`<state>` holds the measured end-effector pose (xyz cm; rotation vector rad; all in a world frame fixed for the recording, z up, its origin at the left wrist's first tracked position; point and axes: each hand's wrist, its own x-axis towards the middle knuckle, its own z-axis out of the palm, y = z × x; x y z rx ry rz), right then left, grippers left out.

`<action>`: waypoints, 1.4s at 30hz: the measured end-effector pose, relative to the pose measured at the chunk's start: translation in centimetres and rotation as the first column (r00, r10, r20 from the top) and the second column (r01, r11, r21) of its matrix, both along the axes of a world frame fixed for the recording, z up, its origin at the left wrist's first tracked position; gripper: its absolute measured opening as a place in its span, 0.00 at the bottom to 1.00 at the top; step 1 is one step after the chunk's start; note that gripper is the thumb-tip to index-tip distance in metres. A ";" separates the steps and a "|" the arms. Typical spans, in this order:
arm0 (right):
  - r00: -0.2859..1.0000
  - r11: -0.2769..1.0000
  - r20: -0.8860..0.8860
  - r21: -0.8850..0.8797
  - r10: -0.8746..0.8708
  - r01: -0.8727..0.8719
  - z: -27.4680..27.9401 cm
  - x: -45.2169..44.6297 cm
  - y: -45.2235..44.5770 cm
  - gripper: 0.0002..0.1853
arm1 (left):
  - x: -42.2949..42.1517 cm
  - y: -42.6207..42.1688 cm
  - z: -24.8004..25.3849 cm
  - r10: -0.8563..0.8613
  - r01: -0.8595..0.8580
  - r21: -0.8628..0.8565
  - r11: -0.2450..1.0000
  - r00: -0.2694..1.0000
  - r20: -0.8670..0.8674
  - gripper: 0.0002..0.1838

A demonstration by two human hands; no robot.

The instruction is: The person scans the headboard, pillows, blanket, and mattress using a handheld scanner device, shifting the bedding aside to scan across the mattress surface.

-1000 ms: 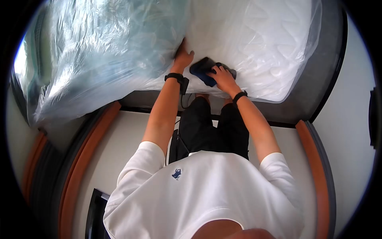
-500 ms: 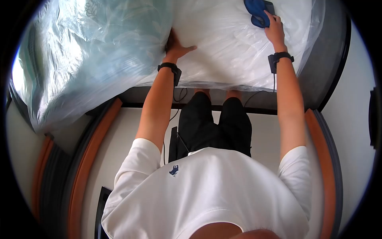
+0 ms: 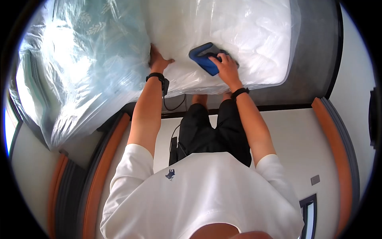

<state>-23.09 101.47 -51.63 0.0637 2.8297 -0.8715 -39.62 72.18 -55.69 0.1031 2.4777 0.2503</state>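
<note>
My right hand (image 3: 227,71) has its fingers and thumb closed on a blue piece with a grey inner area (image 3: 205,63). It looks like a folded cloth or a flat tool; I cannot tell which. That piece lies against a plastic-wrapped white mattress or bedding (image 3: 258,38). My left hand (image 3: 159,61) is at the edge where a pale green, leaf-patterned bundle in clear plastic (image 3: 107,47) meets the white surface. Its thumb is spread out on the white side, and its other fingers are partly hidden against the bundle.
The white bedding rests on a grey base (image 3: 310,55) with a black edge. Curved orange and grey panels (image 3: 330,147) stand on both sides. A dark cable (image 3: 174,107) hangs from my left wristband. Below, a pale wall has a small switch plate (image 3: 315,180).
My right hand has moved left and closer to me across the white plastic, bringing the blue piece along. My left hand stays by the green bundle, and the view has shifted slightly.
</note>
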 end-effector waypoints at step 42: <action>0.822 0.812 0.227 0.427 -0.522 0.398 3.7 -0.3 15.1 0.34 | 5.3 7.0 3.9 0.010 0.050 0.198 0.979 0.956 -0.292 0.39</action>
